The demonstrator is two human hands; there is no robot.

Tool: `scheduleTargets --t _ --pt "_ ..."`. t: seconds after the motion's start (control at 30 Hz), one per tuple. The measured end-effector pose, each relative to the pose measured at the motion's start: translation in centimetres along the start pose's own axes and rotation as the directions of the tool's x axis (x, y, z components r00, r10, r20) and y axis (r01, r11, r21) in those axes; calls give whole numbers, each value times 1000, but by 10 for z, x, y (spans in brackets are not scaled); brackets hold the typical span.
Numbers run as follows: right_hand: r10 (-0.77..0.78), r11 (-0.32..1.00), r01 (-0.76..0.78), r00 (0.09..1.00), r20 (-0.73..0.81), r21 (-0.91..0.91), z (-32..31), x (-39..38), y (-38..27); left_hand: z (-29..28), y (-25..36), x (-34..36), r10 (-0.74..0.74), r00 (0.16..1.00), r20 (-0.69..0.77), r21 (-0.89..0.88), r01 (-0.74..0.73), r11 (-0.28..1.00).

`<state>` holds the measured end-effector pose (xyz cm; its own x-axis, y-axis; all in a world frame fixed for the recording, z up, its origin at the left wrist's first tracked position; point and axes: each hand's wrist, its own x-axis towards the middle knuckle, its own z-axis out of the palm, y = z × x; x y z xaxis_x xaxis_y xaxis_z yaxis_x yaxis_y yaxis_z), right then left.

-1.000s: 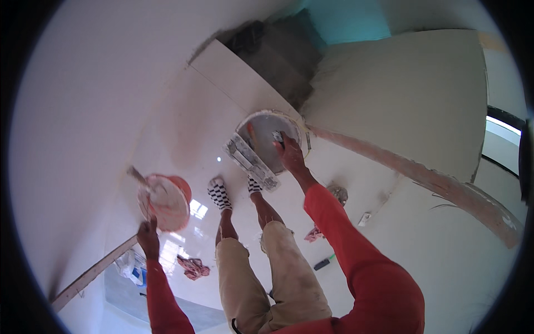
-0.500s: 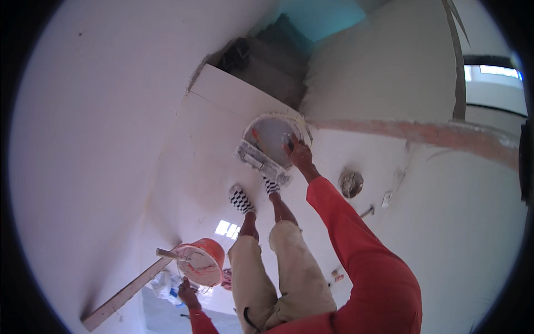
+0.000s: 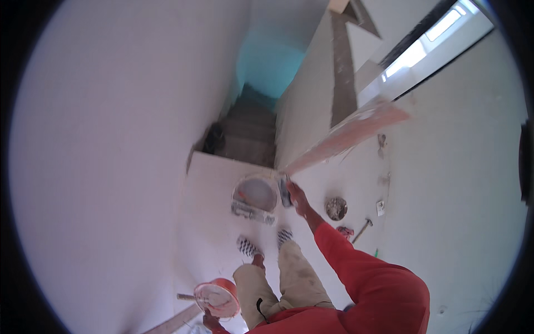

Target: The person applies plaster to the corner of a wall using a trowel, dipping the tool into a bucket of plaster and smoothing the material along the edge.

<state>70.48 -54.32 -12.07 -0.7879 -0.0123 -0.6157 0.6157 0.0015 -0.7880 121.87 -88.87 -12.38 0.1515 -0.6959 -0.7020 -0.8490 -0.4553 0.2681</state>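
Low on the left, the left hand (image 3: 210,321) grips the red bucket (image 3: 229,285) at its near rim; in the middle, a long trowel (image 3: 253,213) lies by the round tub's (image 3: 234,191) near edge. Just right of that, the right hand (image 3: 298,200) clasps a blurred grey tool (image 3: 285,191), its blade beside the tub.

On my feed the strongest light glares from the blown-out window (image 3: 409,57) at upper right; the stairs (image 3: 250,133) sit dim beneath a teal glow (image 3: 270,64), a soft shadow darkens the wall (image 3: 111,167) at lower left, the right hand (image 3: 298,199) looks blurred, and edges bend toward the black rim
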Motion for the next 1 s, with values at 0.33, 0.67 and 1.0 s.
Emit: scheduleTargets --t 0.33,0.67,1.0 --pt "78 801 -40 996 -38 597 -192 -183 -46 57 95 -87 139 986 92 -2 -139 990" --pt "4 603 206 966 -260 771 -420 -252 -26 189 130 -228 174 976 131 -38 -171 985" --pt "-44 492 355 922 -384 795 -574 -192 -143 354 156 -355 138 968 210 -73 -125 989"
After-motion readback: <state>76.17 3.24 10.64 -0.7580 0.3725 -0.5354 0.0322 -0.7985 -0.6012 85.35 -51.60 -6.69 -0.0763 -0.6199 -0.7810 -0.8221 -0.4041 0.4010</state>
